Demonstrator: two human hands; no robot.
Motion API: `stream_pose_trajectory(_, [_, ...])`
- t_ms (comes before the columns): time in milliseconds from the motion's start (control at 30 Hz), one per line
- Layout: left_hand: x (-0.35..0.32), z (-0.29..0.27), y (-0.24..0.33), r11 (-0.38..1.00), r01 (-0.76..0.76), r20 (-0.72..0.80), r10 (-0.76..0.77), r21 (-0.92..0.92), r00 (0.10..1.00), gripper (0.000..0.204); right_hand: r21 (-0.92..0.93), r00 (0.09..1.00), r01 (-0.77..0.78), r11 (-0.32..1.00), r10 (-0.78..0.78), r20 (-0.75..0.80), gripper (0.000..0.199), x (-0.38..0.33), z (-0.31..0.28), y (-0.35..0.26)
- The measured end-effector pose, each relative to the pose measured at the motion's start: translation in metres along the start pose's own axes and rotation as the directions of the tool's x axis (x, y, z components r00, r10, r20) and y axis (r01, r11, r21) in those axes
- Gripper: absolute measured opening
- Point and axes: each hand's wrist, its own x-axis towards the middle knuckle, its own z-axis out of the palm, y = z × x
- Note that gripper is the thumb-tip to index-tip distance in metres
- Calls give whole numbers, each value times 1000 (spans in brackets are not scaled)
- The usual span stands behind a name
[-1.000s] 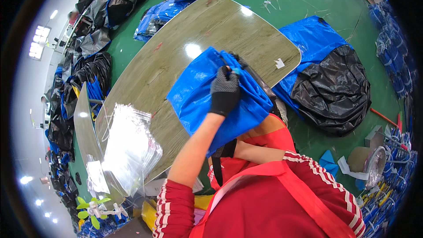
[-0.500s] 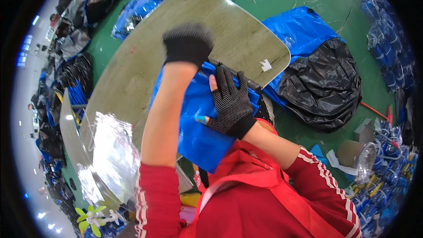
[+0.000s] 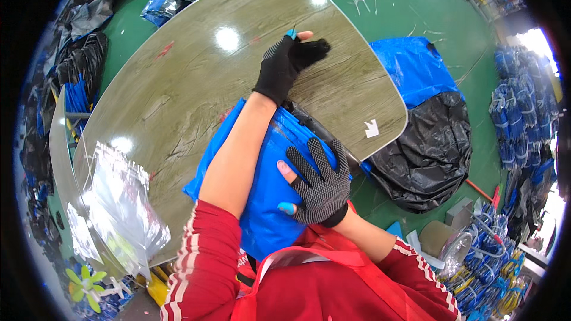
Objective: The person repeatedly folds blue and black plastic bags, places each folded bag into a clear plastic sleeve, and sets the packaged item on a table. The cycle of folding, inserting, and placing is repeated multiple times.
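A folded blue plastic sheet [image 3: 262, 202] lies over the near edge of the wood-grain table, with a dark strip along its far side. My right hand [image 3: 321, 187], in a dotted grey-black glove, rests flat on it with the fingers spread. Teal tape wraps one digit of this hand, and another fingertip is bare. Above the tabletop, just beyond the sheet, is my left hand [image 3: 291, 62] in a black glove. Its fingers are bent and drawn together near the teal-taped thumb; I cannot make out what they hold, if anything. My left forearm passes over the sheet.
The wood-grain table [image 3: 196, 89] carries a white paper scrap [image 3: 371, 128] and clear plastic bags [image 3: 122, 196]. A blue-and-black bundle [image 3: 422, 148] lies right of it. Packed blue bundles [image 3: 517, 107] line the far right. A tape roll [image 3: 455, 246] sits at lower right.
My left hand, blurred before, now shows sharply, farther out over the tabletop and to the right. My right hand stays on the blue sheet. The whole view has shifted.
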Motion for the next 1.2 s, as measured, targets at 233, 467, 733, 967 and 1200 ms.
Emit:
stream_pose_trajectory(233, [-125,-72,63,18,-752,726,246,659,642,47,114,887,461,880,-455,-71,71,-17,-20,47])
stream_pose_trajectory(467, [-206,-110,-5,822,-146,198,41,550,979,66,76,882,471,879,-471,-24,35,3,-55,61])
stream_pose_trajectory(733, [-305,-67,1,918,78,-392,89,389,916,71,718,668,-685,122,497,554,33,-14,-35,20])
stream_pose_trajectory(967, [-325,-186,35,144,-1,-45,319,990,947,24,670,604,-702,-241,297,739,36,-32,-11,35])
stream_pose_trajectory(1200, [-324,-265,61,-124,512,-448,341,850,827,61,738,723,-595,-319,188,664,46,-48,-11,57])
